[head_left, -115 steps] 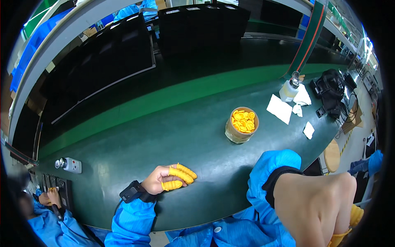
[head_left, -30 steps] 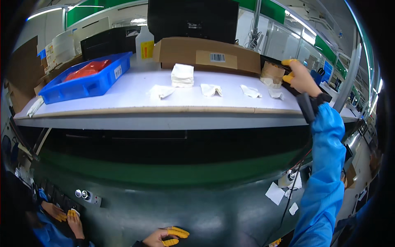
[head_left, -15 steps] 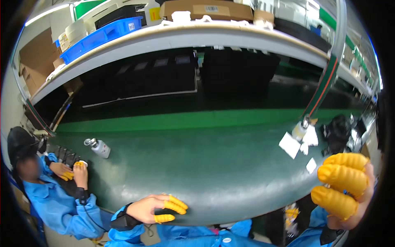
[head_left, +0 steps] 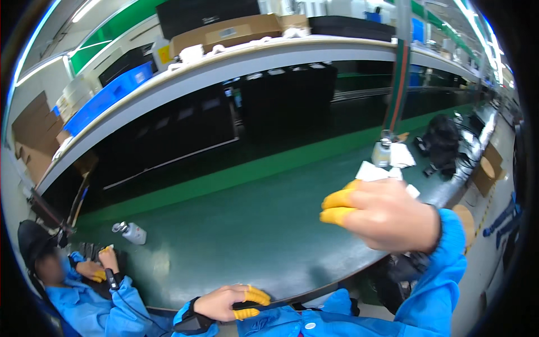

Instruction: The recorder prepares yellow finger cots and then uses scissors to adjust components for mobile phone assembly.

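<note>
My left hand (head_left: 233, 302), with yellow finger cots, rests at the near edge of the green worktop (head_left: 224, 236), fingers apart and holding nothing. Over the right part of the worktop my right hand (head_left: 387, 214) is raised, its back toward me. Its yellow-covered fingers point left, loosely bent and a little apart. Nothing shows between them, though the palm side is hidden. Just beyond it lie white sheets (head_left: 369, 171), partly covered by the hand. Behind these stands a clear bottle with a metal top (head_left: 382, 153).
At the left a co-worker in a blue jacket (head_left: 84, 300) handles dark parts on the table. A white bottle (head_left: 133, 233) stands near them. Black items (head_left: 441, 140) lie at the far right. A shelf (head_left: 292, 49) with a blue tray (head_left: 109, 95) and cartons spans the back.
My right hand has moved left and inward over the worktop, turning its back toward me. My left hand stays at the near edge. The view has swung to the right.
</note>
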`<state>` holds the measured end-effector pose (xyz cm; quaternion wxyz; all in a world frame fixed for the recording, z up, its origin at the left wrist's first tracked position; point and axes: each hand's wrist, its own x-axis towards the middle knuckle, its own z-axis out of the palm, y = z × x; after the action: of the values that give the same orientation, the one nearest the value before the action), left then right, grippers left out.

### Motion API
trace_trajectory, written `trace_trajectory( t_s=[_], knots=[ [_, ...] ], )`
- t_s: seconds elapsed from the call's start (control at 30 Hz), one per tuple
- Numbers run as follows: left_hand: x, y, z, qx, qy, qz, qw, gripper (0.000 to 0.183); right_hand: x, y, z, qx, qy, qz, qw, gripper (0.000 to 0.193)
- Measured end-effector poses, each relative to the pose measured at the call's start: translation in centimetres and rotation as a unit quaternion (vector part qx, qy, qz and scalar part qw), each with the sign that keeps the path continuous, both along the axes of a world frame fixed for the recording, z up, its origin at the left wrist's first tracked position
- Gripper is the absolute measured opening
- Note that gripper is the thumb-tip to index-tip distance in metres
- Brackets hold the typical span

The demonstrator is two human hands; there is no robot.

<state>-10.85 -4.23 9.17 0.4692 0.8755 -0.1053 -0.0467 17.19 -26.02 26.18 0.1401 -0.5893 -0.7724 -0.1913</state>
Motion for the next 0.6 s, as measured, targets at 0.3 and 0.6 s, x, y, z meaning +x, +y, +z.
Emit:
trace_trajectory(
  t_s=[0.3,0.6],
  knots=[
    [-0.6,0.5,-0.8,-0.043,0.033,0.049,0.997,0.036,-7.0,-0.9,8.2,-0.089,0.09,0.049,0.991,0.016],
    [-1.6,0.8,-1.0,-0.016,0.016,0.07,0.997,0.035,-8.5,1.0,5.6,-0.067,0.047,0.096,0.992,0.014]
  ],
)
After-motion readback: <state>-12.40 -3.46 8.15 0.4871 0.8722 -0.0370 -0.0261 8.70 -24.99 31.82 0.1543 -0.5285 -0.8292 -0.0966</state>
